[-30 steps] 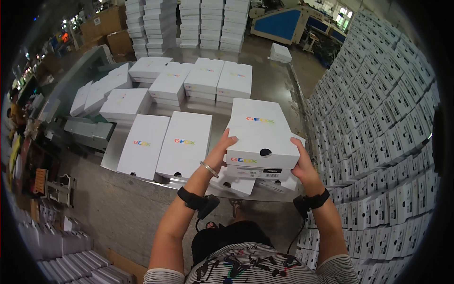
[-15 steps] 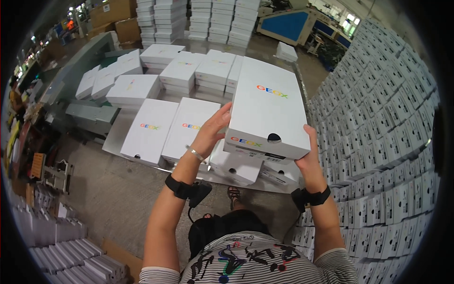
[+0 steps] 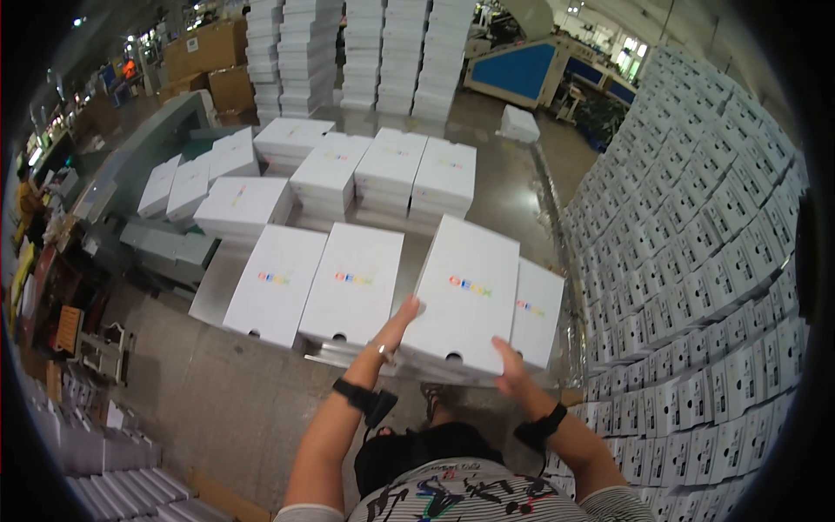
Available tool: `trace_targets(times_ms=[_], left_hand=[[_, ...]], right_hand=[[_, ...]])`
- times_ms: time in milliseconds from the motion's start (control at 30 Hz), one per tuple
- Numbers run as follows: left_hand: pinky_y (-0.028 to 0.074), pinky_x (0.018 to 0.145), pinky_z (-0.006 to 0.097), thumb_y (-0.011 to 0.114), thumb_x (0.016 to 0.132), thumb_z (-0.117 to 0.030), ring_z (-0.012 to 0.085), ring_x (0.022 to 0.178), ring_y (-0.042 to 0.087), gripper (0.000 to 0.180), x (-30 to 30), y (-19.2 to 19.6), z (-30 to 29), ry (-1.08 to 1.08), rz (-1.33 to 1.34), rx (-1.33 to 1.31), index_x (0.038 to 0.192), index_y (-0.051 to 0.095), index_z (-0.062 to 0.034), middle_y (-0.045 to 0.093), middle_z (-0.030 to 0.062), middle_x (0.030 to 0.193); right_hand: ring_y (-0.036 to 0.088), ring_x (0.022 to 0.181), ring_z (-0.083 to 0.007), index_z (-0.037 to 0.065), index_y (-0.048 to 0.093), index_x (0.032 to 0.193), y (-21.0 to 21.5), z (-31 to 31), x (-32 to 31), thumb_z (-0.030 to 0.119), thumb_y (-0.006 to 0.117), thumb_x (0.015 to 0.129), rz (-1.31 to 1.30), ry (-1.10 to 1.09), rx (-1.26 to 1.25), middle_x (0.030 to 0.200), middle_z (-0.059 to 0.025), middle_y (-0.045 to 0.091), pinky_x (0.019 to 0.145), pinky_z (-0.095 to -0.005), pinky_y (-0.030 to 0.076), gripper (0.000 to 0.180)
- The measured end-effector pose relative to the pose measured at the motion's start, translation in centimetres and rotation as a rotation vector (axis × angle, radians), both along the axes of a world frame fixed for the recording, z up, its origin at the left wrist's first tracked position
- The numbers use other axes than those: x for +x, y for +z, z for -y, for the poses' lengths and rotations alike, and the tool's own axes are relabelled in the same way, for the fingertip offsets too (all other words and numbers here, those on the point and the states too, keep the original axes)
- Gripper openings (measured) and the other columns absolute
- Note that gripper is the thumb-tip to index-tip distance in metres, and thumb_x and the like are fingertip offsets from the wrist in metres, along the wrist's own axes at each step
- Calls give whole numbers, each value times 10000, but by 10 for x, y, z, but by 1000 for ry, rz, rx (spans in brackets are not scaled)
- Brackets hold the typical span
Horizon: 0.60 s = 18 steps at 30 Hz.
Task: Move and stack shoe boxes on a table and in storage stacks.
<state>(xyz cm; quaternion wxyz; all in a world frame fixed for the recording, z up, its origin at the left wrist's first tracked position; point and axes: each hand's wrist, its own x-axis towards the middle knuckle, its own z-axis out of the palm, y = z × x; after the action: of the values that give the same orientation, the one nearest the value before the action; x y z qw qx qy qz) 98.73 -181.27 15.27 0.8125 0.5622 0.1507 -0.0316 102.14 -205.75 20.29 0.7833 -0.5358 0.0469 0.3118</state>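
Observation:
Both my hands hold a white shoebox point(image 3: 461, 300) with multicoloured lettering on its lid, low over the near right of the table. My left hand point(image 3: 400, 326) grips its left side near the front. My right hand point(image 3: 515, 372) is at its front right corner, thumb on the edge, other fingers mostly hidden. Just to the right sits another white shoebox point(image 3: 537, 304), partly covered by the held one. Left of my left hand stand a shoebox point(image 3: 352, 283) and, beyond it, one more shoebox point(image 3: 277, 283). Whether the held box rests on something underneath is hidden.
More white shoeboxes point(image 3: 383, 170) stand in short stacks across the back of the metal table point(image 3: 513, 191). A tall wall of stacked boxes point(image 3: 696, 244) rises at the right. Grey-green machinery point(image 3: 165, 244) adjoins the table's left side. Further stacks point(image 3: 291, 61) stand behind.
The held shoebox has come down from a raised, tilted position to near the other boxes, with both hands still on it. My view has shifted, so the table sits lower in the picture.

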Motion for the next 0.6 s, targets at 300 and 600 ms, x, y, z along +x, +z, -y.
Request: trace_targets(times_ms=[300,600], left_hand=[[275,971,295,662,710,-158,228,1169,353,879,-15,43,3,-139,33,17,1340,78,30,365,179,1271],[187,1018,374,667,668,-198,257,1250,226,885,-17,71,7,-217,-123,28,1353,130,-33,251,154,1355]], right_hand=[[490,935,-137,4,436,1147,58,22,82,250,544,817,194,312,-514,1027,-57,518,739,-269,426,425],[510,909,-243,-2,426,1148,6,-89,364,299,585,799,91,178,-539,1061,-113,481,649,-339,479,488]])
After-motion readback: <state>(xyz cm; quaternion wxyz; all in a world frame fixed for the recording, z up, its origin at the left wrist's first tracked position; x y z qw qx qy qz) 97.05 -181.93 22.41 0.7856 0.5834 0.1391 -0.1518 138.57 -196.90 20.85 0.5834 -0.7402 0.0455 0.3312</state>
